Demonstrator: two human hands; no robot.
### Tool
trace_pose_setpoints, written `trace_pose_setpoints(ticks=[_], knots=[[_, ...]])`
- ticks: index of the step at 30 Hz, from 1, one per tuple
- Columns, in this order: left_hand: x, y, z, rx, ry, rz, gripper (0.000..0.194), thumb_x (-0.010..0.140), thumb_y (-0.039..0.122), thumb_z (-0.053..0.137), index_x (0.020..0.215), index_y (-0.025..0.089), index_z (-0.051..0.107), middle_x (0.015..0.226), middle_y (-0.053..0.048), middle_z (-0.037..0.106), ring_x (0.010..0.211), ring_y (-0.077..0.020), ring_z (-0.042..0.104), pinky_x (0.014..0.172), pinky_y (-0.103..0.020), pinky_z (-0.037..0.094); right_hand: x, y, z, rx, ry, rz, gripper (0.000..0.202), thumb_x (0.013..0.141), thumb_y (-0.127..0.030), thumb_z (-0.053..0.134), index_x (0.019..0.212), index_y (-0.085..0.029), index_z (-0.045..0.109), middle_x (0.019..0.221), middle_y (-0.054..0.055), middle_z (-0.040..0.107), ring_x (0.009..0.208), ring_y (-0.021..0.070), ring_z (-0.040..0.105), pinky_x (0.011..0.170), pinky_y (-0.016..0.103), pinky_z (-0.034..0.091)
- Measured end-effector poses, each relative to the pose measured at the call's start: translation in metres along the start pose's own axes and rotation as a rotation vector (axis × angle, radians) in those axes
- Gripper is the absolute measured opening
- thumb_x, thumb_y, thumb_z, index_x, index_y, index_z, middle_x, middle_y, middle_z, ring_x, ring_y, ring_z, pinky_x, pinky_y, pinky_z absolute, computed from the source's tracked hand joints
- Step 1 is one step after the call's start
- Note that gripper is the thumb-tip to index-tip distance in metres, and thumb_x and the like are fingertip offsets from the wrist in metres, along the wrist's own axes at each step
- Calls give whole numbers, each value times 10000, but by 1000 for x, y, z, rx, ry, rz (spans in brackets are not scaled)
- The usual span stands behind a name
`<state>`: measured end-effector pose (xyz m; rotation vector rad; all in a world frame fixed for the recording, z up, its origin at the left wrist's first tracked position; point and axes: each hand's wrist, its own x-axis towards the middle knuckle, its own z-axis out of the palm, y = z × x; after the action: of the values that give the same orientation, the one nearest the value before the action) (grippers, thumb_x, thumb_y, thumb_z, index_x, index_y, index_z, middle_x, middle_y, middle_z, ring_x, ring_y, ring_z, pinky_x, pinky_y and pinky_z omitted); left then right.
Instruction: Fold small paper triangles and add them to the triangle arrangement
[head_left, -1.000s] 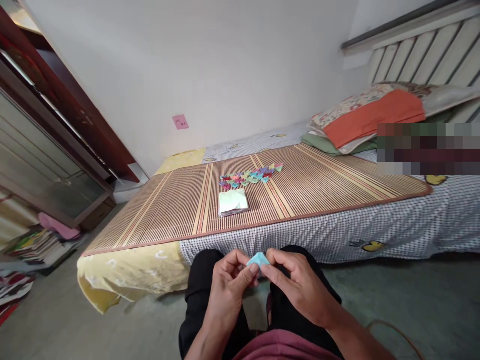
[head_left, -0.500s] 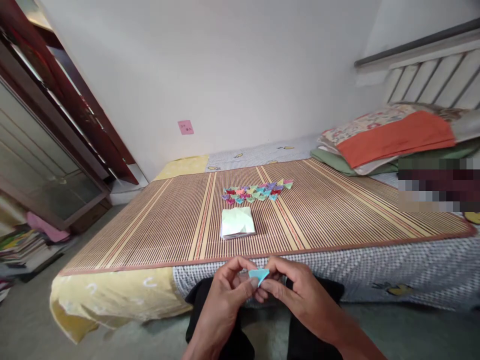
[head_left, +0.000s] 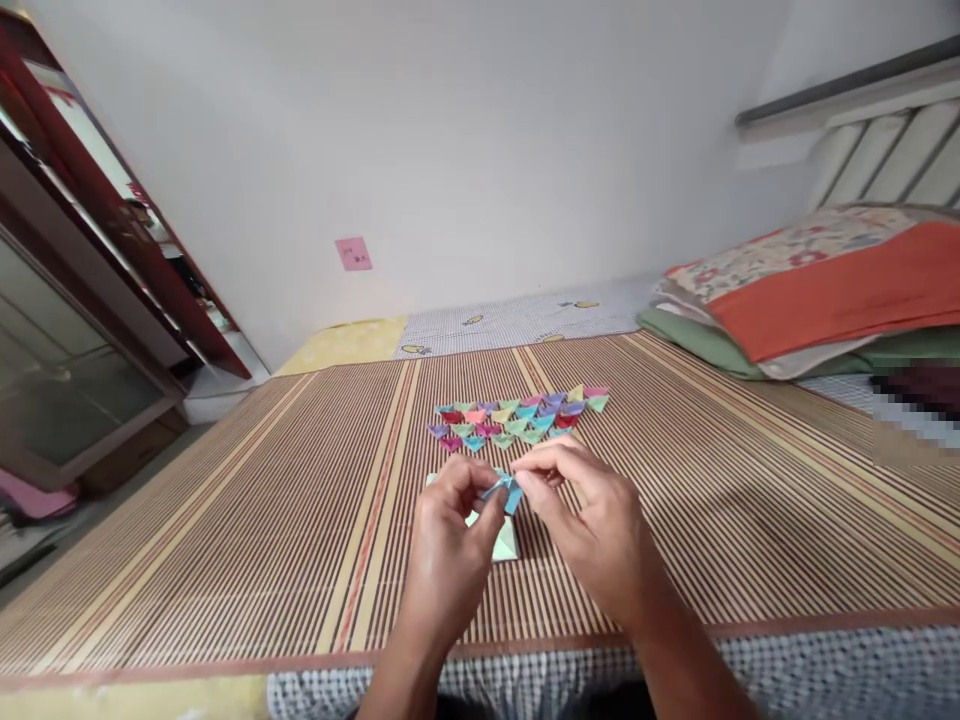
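Note:
A small blue folded paper piece (head_left: 507, 492) is pinched between the thumb and fingers of my left hand (head_left: 457, 530). My right hand (head_left: 589, 510) has its thumb and fingertips closed on the upper right corner of the same piece. Both hands are above the woven mat, over a stack of pale green paper squares (head_left: 506, 545) that they partly cover. Just beyond lie rows of small folded paper pieces (head_left: 529, 412) in red, purple, green, yellow, pink and blue.
The striped woven mat (head_left: 300, 520) covers the bed. Folded bedding with an orange panel (head_left: 840, 290) lies at the back right, below a white radiator (head_left: 892, 165). A pink note (head_left: 353, 254) is stuck to the wall. At the left stands a glass-panelled cabinet door (head_left: 67, 350).
Both hands have moved forward with the blue paper, from over my lap to above the paper stack. The paper has been turned, and the view has shifted closer to the mat.

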<state>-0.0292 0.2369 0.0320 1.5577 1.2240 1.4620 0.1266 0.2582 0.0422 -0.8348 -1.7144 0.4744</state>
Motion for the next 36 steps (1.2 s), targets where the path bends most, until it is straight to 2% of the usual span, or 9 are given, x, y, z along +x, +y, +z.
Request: trace_pose_setpoints(ticks=[5, 10, 12, 17, 21, 26, 32, 36], knots=[[8, -24, 3, 28, 31, -31, 161, 936, 300, 674, 816, 196, 655, 895, -25, 625, 736, -149, 555, 648, -273, 464, 6, 16, 16, -25, -9, 43, 195, 949, -136, 579, 777, -193, 651, 779, 10, 635, 759, 163, 625, 723, 300, 486], [7, -34, 3, 22, 29, -41, 166, 940, 271, 664, 792, 197, 654, 869, -22, 621, 752, -151, 558, 656, -265, 462, 2, 22, 25, -36, -28, 91, 163, 911, -122, 592, 776, -200, 640, 779, 9, 653, 751, 168, 630, 718, 299, 492], [6, -35, 2, 9, 32, -40, 174, 941, 263, 663, 781, 195, 655, 884, -27, 623, 773, -154, 568, 662, -263, 470, 0, 23, 28, -33, -32, 98, 166, 911, -118, 583, 777, -200, 635, 782, 9, 652, 743, 164, 633, 711, 295, 495], [1, -33, -3, -187, 69, -103, 136, 924, 288, 697, 832, 199, 651, 952, -20, 614, 718, -133, 593, 607, -252, 487, -1, 22, 30, -20, 2, 106, 165, 944, -136, 559, 814, -197, 640, 767, 6, 643, 704, 152, 628, 679, 276, 504], [-2, -30, -5, -113, 68, -83, 142, 930, 281, 694, 821, 195, 666, 945, -28, 614, 750, -137, 587, 632, -244, 492, -2, 16, 30, 6, -29, 65, 122, 948, -153, 571, 902, -190, 678, 863, 31, 674, 791, 165, 657, 723, 285, 525], [-5, -26, -5, -105, 75, -82, 155, 925, 277, 703, 800, 192, 668, 946, -30, 608, 772, -139, 581, 638, -234, 490, -5, 11, 32, -10, -11, 75, 189, 950, -134, 544, 791, -197, 625, 794, 18, 639, 747, 160, 636, 696, 286, 507], [-12, -23, -3, -238, 110, -127, 173, 902, 316, 737, 816, 176, 682, 1031, -41, 606, 737, -119, 581, 616, -231, 505, -11, 9, 28, -18, 25, 82, 170, 935, -146, 554, 795, -200, 634, 756, 7, 642, 702, 159, 626, 678, 288, 504], [-15, -22, 0, -269, 124, -101, 126, 919, 299, 722, 862, 191, 691, 1071, -42, 617, 773, -126, 609, 645, -241, 527, -14, 7, 26, -1, 27, 99, 173, 941, -147, 547, 801, -203, 632, 758, 4, 636, 688, 156, 625, 671, 283, 505]])
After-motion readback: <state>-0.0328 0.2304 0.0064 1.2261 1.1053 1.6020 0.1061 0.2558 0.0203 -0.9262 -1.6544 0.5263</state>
